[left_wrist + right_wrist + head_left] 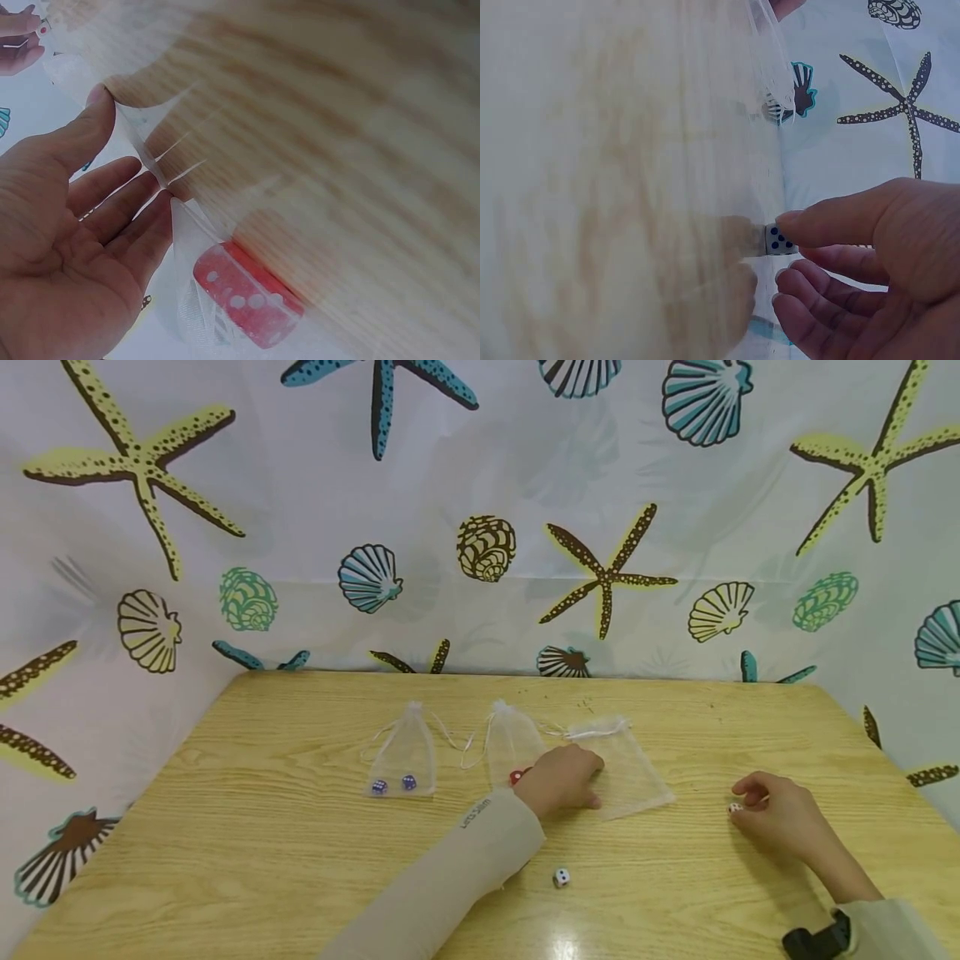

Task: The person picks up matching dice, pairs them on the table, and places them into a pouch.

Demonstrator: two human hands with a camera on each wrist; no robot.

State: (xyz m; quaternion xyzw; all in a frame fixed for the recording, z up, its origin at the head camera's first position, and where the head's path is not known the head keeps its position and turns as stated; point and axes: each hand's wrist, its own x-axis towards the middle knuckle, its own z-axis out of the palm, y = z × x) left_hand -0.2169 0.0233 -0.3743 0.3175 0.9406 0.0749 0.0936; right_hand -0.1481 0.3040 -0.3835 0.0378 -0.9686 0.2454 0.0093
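My left hand point(561, 778) reaches over the table, fingertips and thumb down at the white mesh drawstring bag point(630, 777) on the right. Its thumb and fingers are apart in the left wrist view. Beside it, partly covered by the hand, lies the middle mesh bag point(510, 739) with red dice point(516, 776) in it. My right hand point(783, 818), off to the right, pinches a small white die point(781, 240) with dark dots between thumb and finger, close to the table top. Another white die point(562, 877) lies on the table, nearer to me than the left hand.
A third mesh bag point(411, 747) lies at the left with two blue-purple dice point(408, 782) in it. Thin drawstrings trail between the bags. The wooden table point(270, 860) ends at a hanging cloth point(300, 510) printed with shells and starfish.
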